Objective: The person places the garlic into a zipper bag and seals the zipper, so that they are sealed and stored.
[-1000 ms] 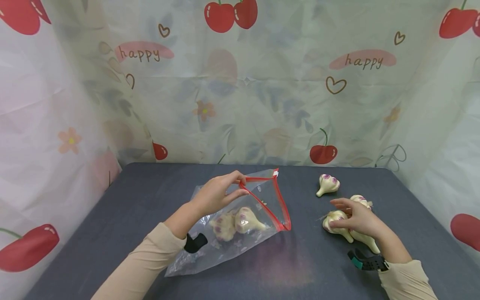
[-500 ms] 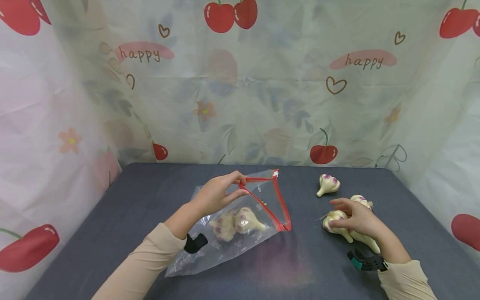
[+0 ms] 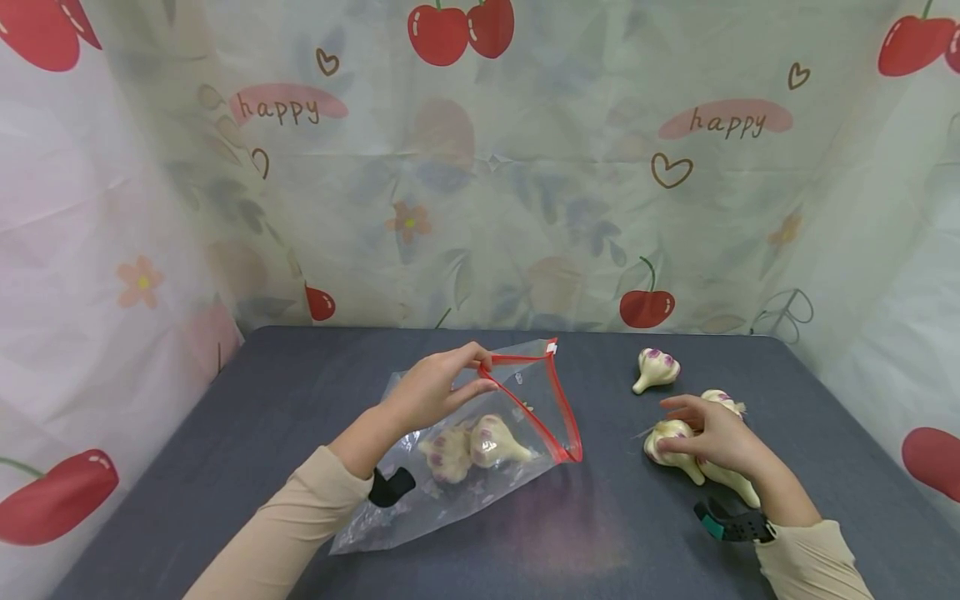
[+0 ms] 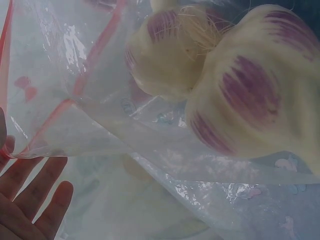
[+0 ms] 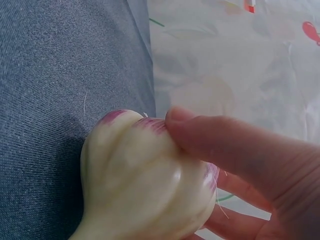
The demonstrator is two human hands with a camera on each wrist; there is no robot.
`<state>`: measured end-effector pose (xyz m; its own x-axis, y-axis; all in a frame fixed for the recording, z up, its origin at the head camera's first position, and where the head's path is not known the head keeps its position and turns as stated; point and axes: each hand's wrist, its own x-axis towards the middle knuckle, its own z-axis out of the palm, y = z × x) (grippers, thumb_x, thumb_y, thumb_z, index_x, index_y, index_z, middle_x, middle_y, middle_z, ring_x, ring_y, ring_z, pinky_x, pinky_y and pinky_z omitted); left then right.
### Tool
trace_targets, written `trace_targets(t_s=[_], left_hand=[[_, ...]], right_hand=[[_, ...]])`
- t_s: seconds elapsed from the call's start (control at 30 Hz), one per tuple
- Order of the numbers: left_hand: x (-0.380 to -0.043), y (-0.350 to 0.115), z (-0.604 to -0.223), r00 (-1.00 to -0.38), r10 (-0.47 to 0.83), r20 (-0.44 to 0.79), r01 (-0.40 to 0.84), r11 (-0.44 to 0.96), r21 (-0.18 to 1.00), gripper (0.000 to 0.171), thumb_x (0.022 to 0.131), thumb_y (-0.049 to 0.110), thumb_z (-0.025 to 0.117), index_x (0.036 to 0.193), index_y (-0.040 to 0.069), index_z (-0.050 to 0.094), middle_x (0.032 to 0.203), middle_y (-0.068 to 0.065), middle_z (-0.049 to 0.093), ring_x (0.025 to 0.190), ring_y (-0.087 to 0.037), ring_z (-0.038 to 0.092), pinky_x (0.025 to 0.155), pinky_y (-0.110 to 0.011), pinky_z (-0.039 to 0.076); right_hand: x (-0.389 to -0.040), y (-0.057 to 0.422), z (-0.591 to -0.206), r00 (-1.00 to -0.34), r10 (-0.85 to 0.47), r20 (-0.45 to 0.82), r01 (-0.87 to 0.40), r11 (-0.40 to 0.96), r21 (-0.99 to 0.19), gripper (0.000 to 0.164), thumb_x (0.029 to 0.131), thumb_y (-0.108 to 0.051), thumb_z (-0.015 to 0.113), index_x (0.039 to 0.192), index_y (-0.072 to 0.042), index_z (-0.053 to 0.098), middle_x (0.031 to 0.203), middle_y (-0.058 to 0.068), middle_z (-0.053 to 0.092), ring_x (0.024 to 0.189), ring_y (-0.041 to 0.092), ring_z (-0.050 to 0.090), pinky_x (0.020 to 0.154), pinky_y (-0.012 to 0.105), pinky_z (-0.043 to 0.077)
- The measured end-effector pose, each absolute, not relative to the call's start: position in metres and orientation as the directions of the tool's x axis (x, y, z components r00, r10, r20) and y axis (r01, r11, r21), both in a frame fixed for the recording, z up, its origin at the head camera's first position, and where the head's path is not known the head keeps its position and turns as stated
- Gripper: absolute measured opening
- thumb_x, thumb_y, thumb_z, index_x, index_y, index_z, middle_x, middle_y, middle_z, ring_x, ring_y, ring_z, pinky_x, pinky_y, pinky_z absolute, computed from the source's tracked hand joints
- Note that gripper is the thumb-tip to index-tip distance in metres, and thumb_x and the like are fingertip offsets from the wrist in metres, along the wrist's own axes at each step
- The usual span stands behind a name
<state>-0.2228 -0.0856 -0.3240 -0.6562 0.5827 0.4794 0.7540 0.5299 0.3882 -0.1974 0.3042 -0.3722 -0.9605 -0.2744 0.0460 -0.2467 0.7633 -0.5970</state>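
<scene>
My left hand (image 3: pixel 431 392) pinches the red-zipped rim of a clear zip bag (image 3: pixel 420 525) between thumb and fingers, and the mouth gapes to the right. Two garlic bulbs lie inside, one whitish bulb (image 3: pixel 495 442) beside another (image 3: pixel 447 454); purple streaks show on a bagged bulb (image 4: pixel 250 92) in the left wrist view. On the right, my right hand (image 3: pixel 723 435) holds a garlic bulb (image 3: pixel 670 435), thumb on its near side and fingers around its far side. In the right wrist view the thumb presses on this bulb (image 5: pixel 140 175), which sits at the dark tabletop.
Under the right hand another garlic bulb (image 3: pixel 733 483) lies partly hidden, and one more bulb (image 3: pixel 722 398) peeks out behind the hand. Farther back lies a separate bulb (image 3: pixel 657 368). A printed curtain (image 3: pixel 487 208) stands behind the dark table (image 3: pixel 315 358) and along both sides.
</scene>
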Motion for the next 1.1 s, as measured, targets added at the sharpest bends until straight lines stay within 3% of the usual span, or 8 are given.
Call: trace_targets(t_s=[0.17,0.57,1.1], left_hand=[[-0.222,-0.086,-0.324,-0.654,0.587,0.477,0.756,0.529,0.385,0.023,0.087,0.026,0.066,0.102,0.014,0.054,0.098,0.002,0.067,0.102,-0.016,0.067,0.067,-0.023,0.047],[-0.222,-0.086,-0.323,-0.650,0.591,0.478,0.760,0.529,0.378,0.022,0.087,0.026,0.065,0.102,0.014,0.054,0.098,0.002,0.067,0.103,-0.016,0.066,0.068,-0.024,0.047],[-0.222,-0.085,-0.322,-0.646,0.593,0.480,0.763,0.527,0.374,0.023,0.087,0.026,0.065,0.102,0.012,0.055,0.097,0.001,0.067,0.102,-0.016,0.067,0.069,-0.025,0.048]], right_hand=[[-0.197,0.304,-0.371,-0.962,-0.270,0.047,-0.245,0.771,-0.587,0.061,0.079,-0.029,0.075,0.124,0.005,0.052,0.117,0.028,0.061,0.104,0.041,0.061,0.079,0.045,0.052],[-0.198,0.304,-0.363,-0.967,-0.240,0.087,-0.244,0.766,-0.595,0.061,0.080,-0.032,0.074,0.124,0.005,0.053,0.124,0.028,0.056,0.112,0.047,0.055,0.086,0.052,0.049],[-0.195,0.295,-0.350,-0.968,-0.188,0.166,-0.250,0.755,-0.606,0.057,0.081,-0.031,0.073,0.125,0.002,0.054,0.124,0.023,0.059,0.110,0.038,0.058,0.088,0.048,0.050]])
